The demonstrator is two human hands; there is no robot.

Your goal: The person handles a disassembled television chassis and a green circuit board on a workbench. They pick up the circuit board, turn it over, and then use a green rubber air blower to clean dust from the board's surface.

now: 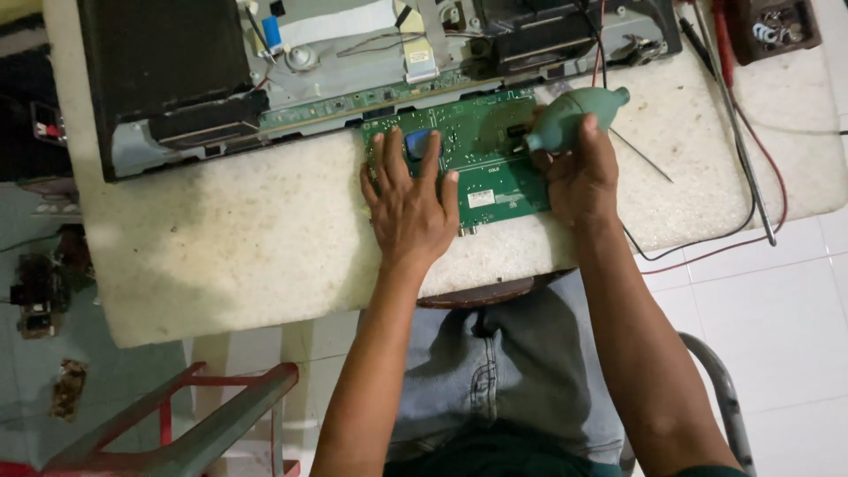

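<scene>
White padded counter [265, 238] carries a green board [495, 163]; left hand [411, 208] lies flat on it, released; right hand [579, 172] clenches a blower [570, 115], nozzle toward the board.

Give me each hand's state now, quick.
Left hand: open, flat on the green rectangular circuit board.
Right hand: closed on the teal rubber blower bulb.

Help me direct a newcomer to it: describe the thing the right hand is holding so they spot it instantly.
Start at the pale, speckled foam-like work pad, then find the green rectangular circuit board at its far edge, pressed flat by the left hand. At the board's right end, the right hand grips a teal rubber bulb blower. It is the only soft, rounded, egg-shaped thing there.
</scene>
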